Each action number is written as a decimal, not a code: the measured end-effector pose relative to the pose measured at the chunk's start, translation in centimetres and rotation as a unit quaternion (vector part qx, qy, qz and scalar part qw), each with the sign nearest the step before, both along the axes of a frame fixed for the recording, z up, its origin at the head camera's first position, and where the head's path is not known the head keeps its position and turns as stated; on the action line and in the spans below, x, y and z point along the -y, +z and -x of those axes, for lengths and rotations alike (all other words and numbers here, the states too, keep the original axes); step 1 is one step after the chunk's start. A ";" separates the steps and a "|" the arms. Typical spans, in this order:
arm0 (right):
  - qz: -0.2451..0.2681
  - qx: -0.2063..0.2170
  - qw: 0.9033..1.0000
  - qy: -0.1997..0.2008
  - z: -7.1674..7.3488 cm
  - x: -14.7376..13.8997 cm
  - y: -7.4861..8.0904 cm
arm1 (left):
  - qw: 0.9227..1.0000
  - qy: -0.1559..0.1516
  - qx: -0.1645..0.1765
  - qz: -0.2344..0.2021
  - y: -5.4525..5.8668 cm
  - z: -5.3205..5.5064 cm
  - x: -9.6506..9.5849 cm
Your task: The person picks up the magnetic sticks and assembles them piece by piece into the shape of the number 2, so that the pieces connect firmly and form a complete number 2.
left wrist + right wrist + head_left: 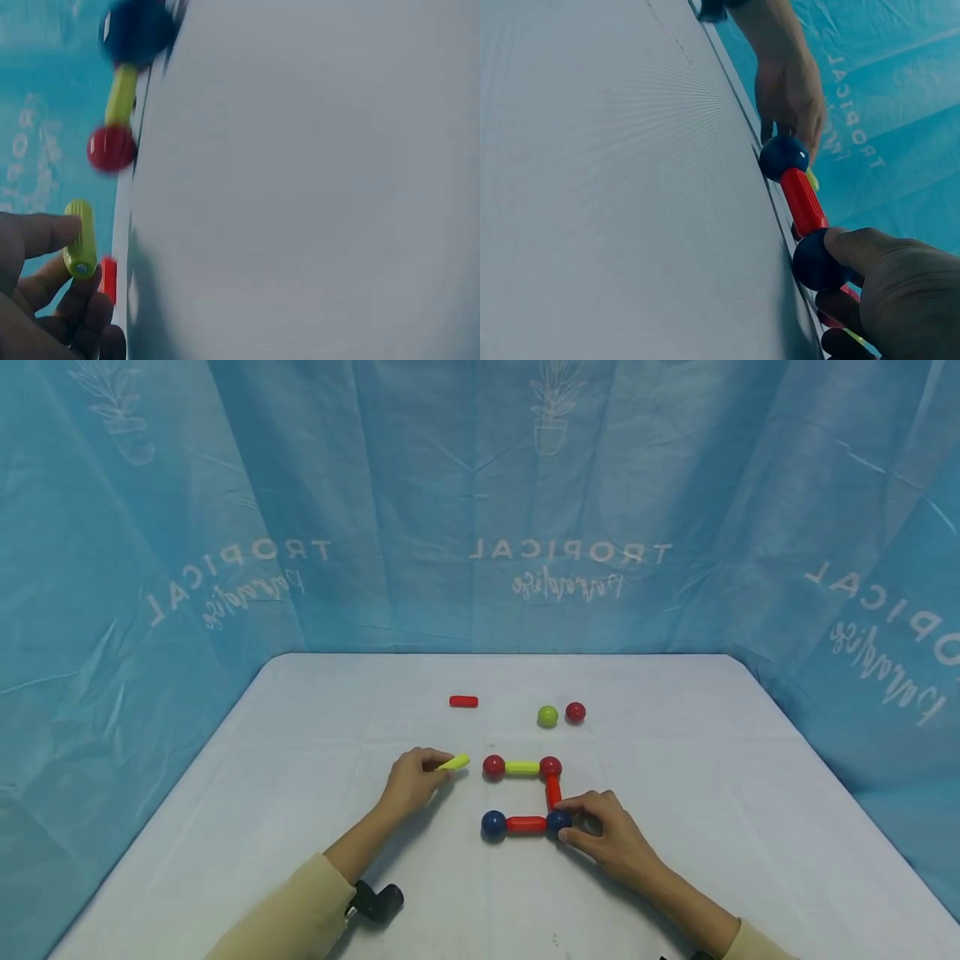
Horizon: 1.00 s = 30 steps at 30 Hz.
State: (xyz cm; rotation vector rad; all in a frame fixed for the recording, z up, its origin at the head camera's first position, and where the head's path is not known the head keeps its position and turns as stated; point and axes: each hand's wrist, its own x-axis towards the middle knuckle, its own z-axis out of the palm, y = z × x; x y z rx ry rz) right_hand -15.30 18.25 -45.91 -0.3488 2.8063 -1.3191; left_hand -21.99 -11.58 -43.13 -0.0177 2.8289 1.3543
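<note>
A yellow-green rod (pixel 81 244) is pinched between the thumb and fingers of my left hand (pixel 412 781), just left of a joined frame of balls and rods. That frame has two red balls (pixel 493 767) linked by a yellow-green rod (pixel 522 768) along its far side. A red rod (pixel 553 792) runs down the right side to a blue ball (pixel 816 262). Along the near side, another red rod (pixel 527 825) joins it to a second blue ball (pixel 493 825). My right hand (pixel 611 839) grips the near-right blue ball between thumb and fingers. The frame's left side is a gap.
Farther back on the white table (pixel 337 710) lie a loose red rod (pixel 463 702), a green ball (pixel 547 717) and a red ball (pixel 575 712). A black device (pixel 378 903) sits at my left wrist. Blue printed sheeting (pixel 420 485) surrounds the table's back and sides.
</note>
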 end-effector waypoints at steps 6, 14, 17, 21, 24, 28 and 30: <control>0.001 -0.006 1.000 -0.001 0.0 0.0 0.0 | 1.000 -0.014 -0.022 -0.017 -0.5 -4.3 -0.1; 0.006 0.001 1.000 0.000 -0.2 0.0 0.0 | 0.999 -0.021 -0.029 -0.023 -0.6 -8.2 -0.6; 0.006 -0.002 1.000 -0.001 -0.2 0.1 0.1 | 0.999 -0.022 -0.026 -0.018 -0.8 -9.1 -0.9; 0.005 -0.004 1.000 -0.002 -0.1 0.1 0.1 | 0.999 -0.023 -0.025 -0.002 -1.1 -9.8 -1.1; 0.004 -0.001 1.000 -0.002 -0.2 0.1 0.0 | 0.999 -0.025 -0.028 0.005 -1.2 -10.0 -1.3; 0.005 -0.001 1.000 0.000 -0.2 0.1 0.0 | 0.999 -0.028 -0.034 0.001 -1.3 -10.1 -1.3; 0.004 -0.003 1.000 0.000 -0.2 0.1 0.0 | 0.999 -0.031 -0.038 -0.002 -1.3 -10.2 -1.3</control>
